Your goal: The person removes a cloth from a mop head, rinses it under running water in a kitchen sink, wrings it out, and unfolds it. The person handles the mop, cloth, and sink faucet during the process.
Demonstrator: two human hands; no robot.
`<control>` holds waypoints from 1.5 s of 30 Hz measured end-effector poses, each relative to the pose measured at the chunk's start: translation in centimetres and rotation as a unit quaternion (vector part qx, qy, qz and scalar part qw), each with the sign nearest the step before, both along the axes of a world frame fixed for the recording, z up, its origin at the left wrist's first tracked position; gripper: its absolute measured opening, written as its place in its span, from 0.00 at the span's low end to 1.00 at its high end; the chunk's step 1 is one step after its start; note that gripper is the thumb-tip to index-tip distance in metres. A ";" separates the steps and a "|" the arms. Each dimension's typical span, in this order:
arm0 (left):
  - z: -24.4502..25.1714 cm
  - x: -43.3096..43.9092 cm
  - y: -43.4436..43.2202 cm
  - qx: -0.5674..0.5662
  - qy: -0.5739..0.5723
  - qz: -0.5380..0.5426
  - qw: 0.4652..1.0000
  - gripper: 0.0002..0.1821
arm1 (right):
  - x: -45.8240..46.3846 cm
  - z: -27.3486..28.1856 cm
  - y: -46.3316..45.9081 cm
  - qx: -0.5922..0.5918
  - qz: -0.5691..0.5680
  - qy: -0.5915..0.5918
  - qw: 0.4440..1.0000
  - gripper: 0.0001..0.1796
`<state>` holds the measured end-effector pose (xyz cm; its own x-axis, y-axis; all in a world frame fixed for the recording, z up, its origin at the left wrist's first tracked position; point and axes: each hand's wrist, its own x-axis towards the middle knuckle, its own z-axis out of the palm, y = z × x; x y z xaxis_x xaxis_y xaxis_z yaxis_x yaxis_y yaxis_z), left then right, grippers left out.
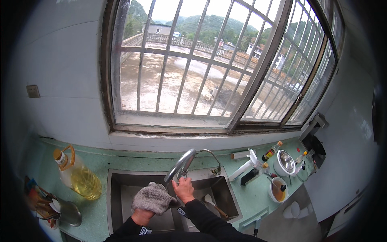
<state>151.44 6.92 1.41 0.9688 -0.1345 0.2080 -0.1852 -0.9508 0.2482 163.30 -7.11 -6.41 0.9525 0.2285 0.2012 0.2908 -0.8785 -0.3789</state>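
Note:
A double-basin stainless steel sink lies before me, with a curved chrome faucet between its basins. Over the left basin, a grey cloth covers most of my left hand; its fingers are hidden. My right hand is at the faucet's base, fingers bent against it; whether they close on the handle cannot be made out. A light-coloured spatula or spoon with a wooden handle rests in the right basin.
To the left stand a large oil jug and a metal utensil holder. Right of the sink are sauce bottles, a white pump bottle or tool, a white bowl with a metal one inside and a bowl of orange-brown liquid. A barred window rises behind.

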 end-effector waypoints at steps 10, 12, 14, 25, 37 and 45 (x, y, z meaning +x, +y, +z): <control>0.2 -0.5 0.1 -0.015 -0.011 0.005 1.000 0.14 | 0.9 1.0 -0.5 -0.090 0.046 0.023 0.995 0.27; 0.1 -0.2 0.2 -0.043 -0.024 0.007 0.999 0.15 | 1.1 0.7 -0.4 -0.090 0.057 0.003 0.994 0.26; 0.0 0.2 0.4 -0.074 -0.033 0.005 0.997 0.15 | 1.2 0.3 -0.3 -0.094 0.061 -0.009 0.994 0.25; -6.9 0.1 1.2 -0.662 0.054 0.032 0.747 0.21 | 1.2 -1.2 -0.3 -0.087 0.050 -0.014 0.995 0.22; -0.3 2.9 -0.2 -0.719 0.059 0.035 0.691 0.12 | 1.4 -2.0 -0.5 -0.070 0.041 -0.040 0.996 0.23; -6.5 3.4 -0.6 -0.653 -0.067 0.066 0.751 0.12 | 1.7 -2.5 -0.8 -0.062 0.061 -0.074 0.994 0.22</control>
<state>154.84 6.37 -5.06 0.9140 0.3654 0.1760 -0.2176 0.0756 0.9731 164.97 -7.91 -8.89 0.8789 0.3714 0.2994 0.4414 -0.8711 -0.2153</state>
